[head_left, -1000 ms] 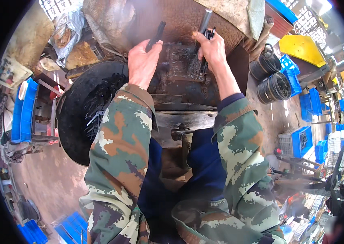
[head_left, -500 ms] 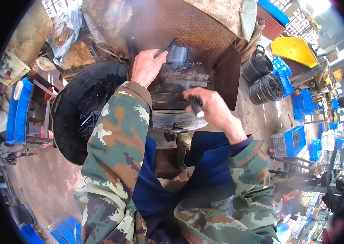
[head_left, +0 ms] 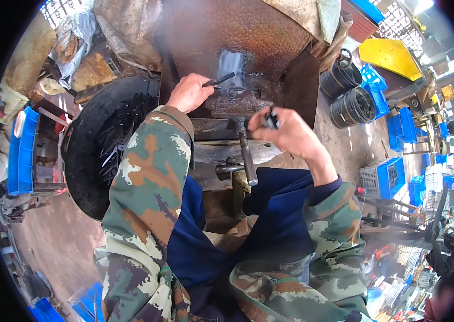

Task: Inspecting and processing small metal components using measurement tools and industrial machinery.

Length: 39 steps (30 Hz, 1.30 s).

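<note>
Handling stage, seemingly: left hand (head_left: 190, 94) gripping dark strip (head_left: 220, 80) over brown metal housing (head_left: 299, 80); right hand (head_left: 291, 133) closed round blurred black piece (head_left: 271, 118) beside hammer-like tool (head_left: 246, 155); next move calls for steady grip.

The left hand (head_left: 190, 93) holds a slim dark piece (head_left: 219, 80) above the work surface (head_left: 229, 107); the right hand (head_left: 291, 133) grips a blurred dark object (head_left: 272, 118), possibly metal, near the front edge, past which a hammer-like tool (head_left: 246, 155) juts.
</note>
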Each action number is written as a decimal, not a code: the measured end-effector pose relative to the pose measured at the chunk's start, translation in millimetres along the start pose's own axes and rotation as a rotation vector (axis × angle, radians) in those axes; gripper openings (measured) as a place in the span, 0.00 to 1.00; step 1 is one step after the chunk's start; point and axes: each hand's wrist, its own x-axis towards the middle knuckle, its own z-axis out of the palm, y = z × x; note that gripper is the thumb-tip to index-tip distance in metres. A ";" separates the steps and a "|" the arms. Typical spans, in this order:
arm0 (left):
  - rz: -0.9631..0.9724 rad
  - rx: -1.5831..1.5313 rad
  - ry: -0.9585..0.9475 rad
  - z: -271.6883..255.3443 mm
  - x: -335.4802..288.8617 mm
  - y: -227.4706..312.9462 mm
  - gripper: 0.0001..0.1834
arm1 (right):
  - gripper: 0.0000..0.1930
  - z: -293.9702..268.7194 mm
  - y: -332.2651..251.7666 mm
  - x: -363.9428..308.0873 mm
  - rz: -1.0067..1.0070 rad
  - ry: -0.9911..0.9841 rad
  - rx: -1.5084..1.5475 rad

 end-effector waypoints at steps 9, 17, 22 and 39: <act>0.197 0.174 0.304 20.3 8.2 -10.5 0.16 | 0.11 -20.1 -2.9 42.7 0.092 0.419 0.907; 0.039 -0.580 0.026 4.3 -5.9 36.6 0.14 | 0.09 -8.1 4.3 67.3 0.077 0.448 1.110; 0.022 -0.706 -0.018 -7.0 -28.2 66.6 0.14 | 0.09 7.9 -8.4 71.7 0.001 0.431 1.061; -0.096 -0.665 0.013 2.1 0.4 11.0 0.16 | 0.11 13.1 -2.4 69.5 -0.014 0.435 0.811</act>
